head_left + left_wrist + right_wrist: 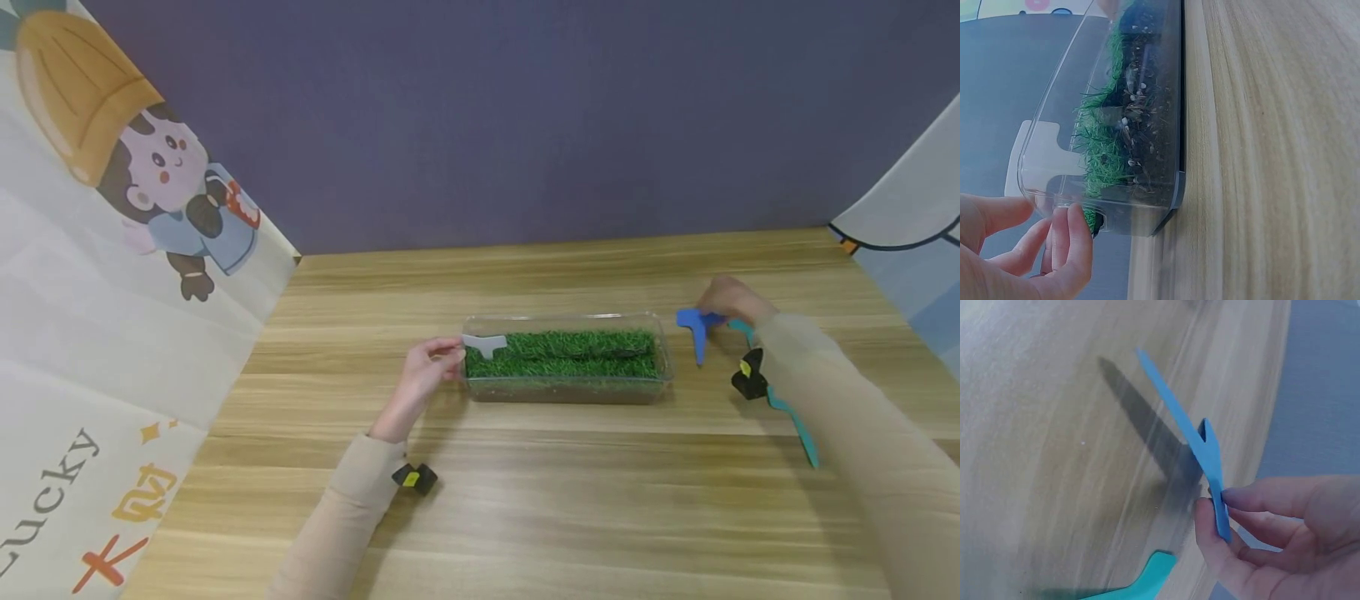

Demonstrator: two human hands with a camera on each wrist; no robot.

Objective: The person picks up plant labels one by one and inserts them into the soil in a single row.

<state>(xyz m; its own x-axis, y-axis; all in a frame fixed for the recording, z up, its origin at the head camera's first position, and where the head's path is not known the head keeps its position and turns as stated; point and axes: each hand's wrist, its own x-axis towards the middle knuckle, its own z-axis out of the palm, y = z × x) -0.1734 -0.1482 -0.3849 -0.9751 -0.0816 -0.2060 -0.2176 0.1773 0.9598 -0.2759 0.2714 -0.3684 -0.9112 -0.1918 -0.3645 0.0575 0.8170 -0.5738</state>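
My right hand [731,298] pinches a blue T-shaped plant label [699,332] by one end, between thumb and fingers. Its pointed stem hangs free above the table, as the right wrist view shows. My left hand [422,379] holds the left end of a clear plastic planter box [566,390], its thumb at the rim and its bent fingers against the end wall. Inside the box are dark soil [1144,125] and green grass [577,343]. A white T-shaped plant label [486,343] stands upright in the grass near the left end.
A teal flat tool or label [801,429] lies on the wooden table [570,500], partly hidden under my right forearm. Behind the table rises a dark blue-grey panel [525,125]. A printed white cloth [90,333] hangs on the left.
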